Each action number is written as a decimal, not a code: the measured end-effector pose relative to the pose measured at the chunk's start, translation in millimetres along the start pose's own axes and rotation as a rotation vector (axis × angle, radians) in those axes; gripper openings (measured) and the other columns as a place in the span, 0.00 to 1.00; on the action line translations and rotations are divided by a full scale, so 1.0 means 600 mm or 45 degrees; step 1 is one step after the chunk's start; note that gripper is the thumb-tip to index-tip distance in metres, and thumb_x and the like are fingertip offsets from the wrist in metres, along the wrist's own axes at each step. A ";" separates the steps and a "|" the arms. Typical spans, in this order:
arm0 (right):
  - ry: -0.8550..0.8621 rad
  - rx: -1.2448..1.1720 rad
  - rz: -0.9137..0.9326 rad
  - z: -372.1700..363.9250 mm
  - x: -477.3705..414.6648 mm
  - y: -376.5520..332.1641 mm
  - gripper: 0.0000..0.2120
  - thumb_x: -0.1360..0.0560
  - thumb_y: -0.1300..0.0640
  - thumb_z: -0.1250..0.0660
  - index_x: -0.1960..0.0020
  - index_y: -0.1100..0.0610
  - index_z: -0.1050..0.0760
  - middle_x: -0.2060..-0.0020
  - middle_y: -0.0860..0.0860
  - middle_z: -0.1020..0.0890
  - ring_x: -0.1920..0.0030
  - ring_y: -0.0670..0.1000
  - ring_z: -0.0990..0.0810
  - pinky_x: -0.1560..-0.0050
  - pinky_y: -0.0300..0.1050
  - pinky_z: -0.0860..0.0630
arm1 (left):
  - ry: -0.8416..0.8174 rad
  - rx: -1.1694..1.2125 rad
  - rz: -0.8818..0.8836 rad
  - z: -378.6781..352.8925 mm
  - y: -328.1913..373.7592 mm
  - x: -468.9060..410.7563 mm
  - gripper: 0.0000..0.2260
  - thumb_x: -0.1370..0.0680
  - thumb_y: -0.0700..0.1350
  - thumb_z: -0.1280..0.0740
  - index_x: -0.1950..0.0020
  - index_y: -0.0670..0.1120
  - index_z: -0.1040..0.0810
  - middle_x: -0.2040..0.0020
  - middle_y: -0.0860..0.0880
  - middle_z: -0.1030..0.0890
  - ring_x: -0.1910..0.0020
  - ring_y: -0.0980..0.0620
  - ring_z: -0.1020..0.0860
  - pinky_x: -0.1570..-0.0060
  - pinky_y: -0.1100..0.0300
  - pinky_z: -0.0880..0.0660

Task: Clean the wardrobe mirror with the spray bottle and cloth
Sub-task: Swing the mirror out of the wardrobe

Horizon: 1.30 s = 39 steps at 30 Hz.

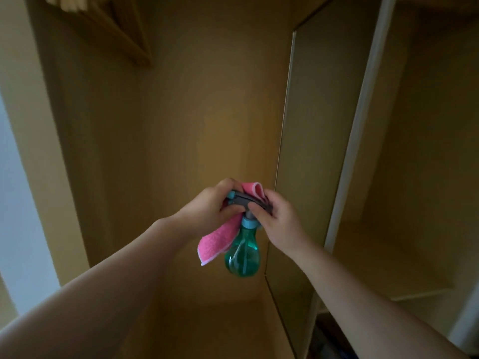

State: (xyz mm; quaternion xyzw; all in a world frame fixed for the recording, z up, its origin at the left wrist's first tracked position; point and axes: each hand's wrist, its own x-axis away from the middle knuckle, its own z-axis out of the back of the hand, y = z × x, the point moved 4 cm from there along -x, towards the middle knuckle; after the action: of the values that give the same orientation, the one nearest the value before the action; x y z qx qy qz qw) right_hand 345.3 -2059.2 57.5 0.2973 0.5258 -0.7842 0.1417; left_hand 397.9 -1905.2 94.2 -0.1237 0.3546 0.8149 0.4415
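Setting: domestic interior, looking into a wardrobe.

Evidence:
- Tall compartment with a plain tan back panel (194, 112) and matching side walls, dimly lit.
- Tall narrow mirror (324, 125) along the compartment's right side, reflecting the same tan surfaces.
- White upright divider (363, 125) just beside it, then a second compartment with a low shelf (388, 268).
- Slatted wooden piece (116, 29) at upper left, blurred; its type cannot be told.
- Pale bluish strip (15, 203) at the far left edge.
- Small teal spray bottle (242, 255) and pink cloth (215, 244): ordinary household cleaning items.
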 end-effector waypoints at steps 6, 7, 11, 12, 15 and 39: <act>0.161 0.426 0.037 0.083 -0.007 -0.052 0.19 0.22 0.49 0.35 0.33 0.51 0.28 0.46 0.42 0.21 0.47 0.42 0.22 0.48 0.38 0.22 | 0.074 -0.003 -0.029 0.017 0.029 -0.030 0.11 0.24 0.46 0.31 0.46 0.54 0.30 0.55 0.58 0.23 0.58 0.63 0.24 0.66 0.73 0.30; 0.237 0.557 0.045 0.106 -0.004 -0.055 0.19 0.22 0.49 0.35 0.32 0.51 0.29 0.47 0.41 0.22 0.47 0.41 0.23 0.49 0.34 0.25 | 0.086 -0.003 -0.024 0.015 0.030 -0.033 0.11 0.24 0.46 0.31 0.46 0.54 0.30 0.56 0.59 0.23 0.59 0.63 0.25 0.66 0.74 0.30; 0.616 0.825 0.065 0.193 0.006 -0.058 0.17 0.22 0.55 0.34 0.34 0.53 0.28 0.47 0.45 0.23 0.50 0.44 0.23 0.51 0.37 0.24 | 0.064 -0.003 0.008 -0.006 0.025 -0.047 0.10 0.24 0.46 0.32 0.46 0.54 0.30 0.55 0.58 0.24 0.57 0.61 0.24 0.64 0.69 0.30; 0.711 0.835 0.032 0.212 0.005 -0.053 0.17 0.23 0.56 0.34 0.34 0.54 0.28 0.47 0.47 0.24 0.51 0.45 0.23 0.53 0.36 0.24 | 0.050 -0.003 0.012 -0.011 0.024 -0.050 0.10 0.24 0.47 0.32 0.46 0.54 0.30 0.55 0.58 0.23 0.57 0.60 0.24 0.63 0.68 0.29; 0.805 0.734 -0.214 0.252 -0.005 -0.023 0.22 0.23 0.55 0.33 0.31 0.53 0.33 0.44 0.48 0.25 0.47 0.49 0.22 0.54 0.35 0.28 | 0.026 0.002 0.017 -0.020 0.022 -0.058 0.09 0.24 0.47 0.32 0.47 0.55 0.30 0.55 0.58 0.23 0.57 0.60 0.24 0.63 0.68 0.29; 0.081 0.501 -0.396 0.310 0.010 0.036 0.07 0.23 0.56 0.32 0.47 0.51 0.27 0.56 0.46 0.21 0.53 0.48 0.21 0.59 0.37 0.27 | 0.163 -0.139 0.292 -0.086 0.113 0.027 0.10 0.24 0.45 0.32 0.46 0.55 0.30 0.54 0.58 0.24 0.56 0.59 0.23 0.60 0.64 0.24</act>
State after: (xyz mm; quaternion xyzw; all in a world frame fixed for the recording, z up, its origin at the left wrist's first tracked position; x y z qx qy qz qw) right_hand 292.9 -2236.5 88.1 0.2593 0.4067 -0.8741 -0.0577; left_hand 328.3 -1954.7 80.5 -0.1579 0.3490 0.8686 0.3144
